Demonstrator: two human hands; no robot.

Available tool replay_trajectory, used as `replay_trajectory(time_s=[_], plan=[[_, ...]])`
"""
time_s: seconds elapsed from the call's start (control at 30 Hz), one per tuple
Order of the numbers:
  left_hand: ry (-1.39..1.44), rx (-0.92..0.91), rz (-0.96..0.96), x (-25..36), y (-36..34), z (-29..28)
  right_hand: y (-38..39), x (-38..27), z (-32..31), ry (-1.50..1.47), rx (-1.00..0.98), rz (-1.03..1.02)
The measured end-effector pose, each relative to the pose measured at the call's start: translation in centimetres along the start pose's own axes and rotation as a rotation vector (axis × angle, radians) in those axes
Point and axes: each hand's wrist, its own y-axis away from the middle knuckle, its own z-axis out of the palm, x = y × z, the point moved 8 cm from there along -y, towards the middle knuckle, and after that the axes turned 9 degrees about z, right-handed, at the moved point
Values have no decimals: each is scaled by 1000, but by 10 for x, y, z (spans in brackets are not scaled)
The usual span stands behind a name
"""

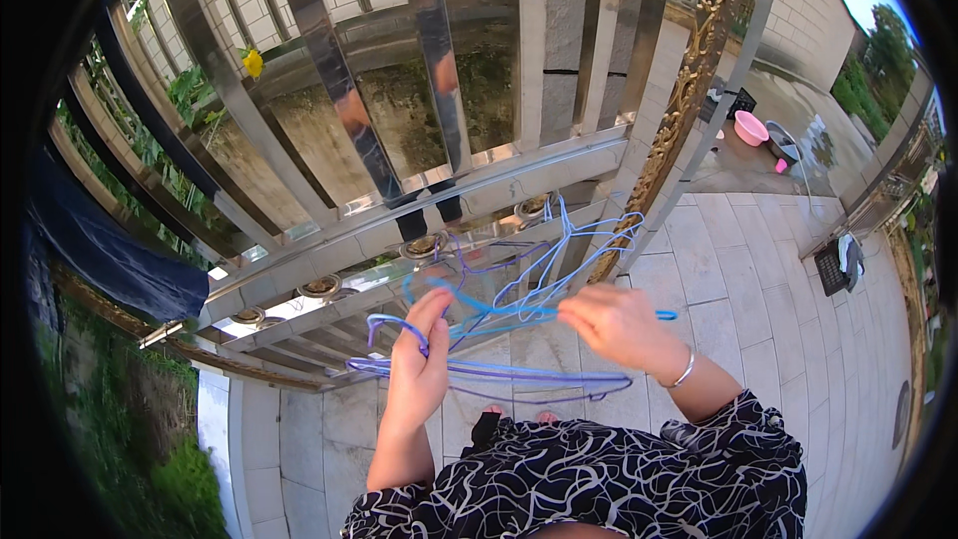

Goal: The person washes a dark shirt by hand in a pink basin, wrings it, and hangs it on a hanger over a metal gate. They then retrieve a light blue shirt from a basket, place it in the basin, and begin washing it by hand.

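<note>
Starting at nine o'clock, we see a dark blue cloth [110,240] draped over a shiny silver metal gate [335,60] with upright bars. A small yellow flower [253,64] shows beyond the bars at ten o'clock. At seven o'clock, our left hand [419,369] has its fingers curled around several thin purple and lavender hangers [559,377]; a purple hook curves out beside the thumb, and the long bars stretch toward four o'clock. From near our left fingertips, a bright blue hanger [534,312], blurred at its hook, runs across to the other hand. Light blue thin-framed hangers [567,230] stand just above it, near the centre toward three o'clock; we cannot tell what holds them. At four o'clock, the fingers of our right hand [619,327] pinch the bright blue hanger, its tip poking out past them, and a silver bangle [686,369] circles the wrist. Farther off, between two and three o'clock, a round pink basin [750,129] sits on the ground, and a black crate [830,269] rests on pale floor tiles [714,260] at three o'clock.
</note>
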Motion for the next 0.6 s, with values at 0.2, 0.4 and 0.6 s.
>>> replay_trajectory(time_s=[0.2,0.4,0.6], plan=[[351,-66,-199,-40,29,35,31,13,74,-286,-354,136],[336,35,-359,-72,62,19,2,93,120,-291,-535,366],[208,-17,-507,-77,86,29,-40,266,158,265,-20,503]])
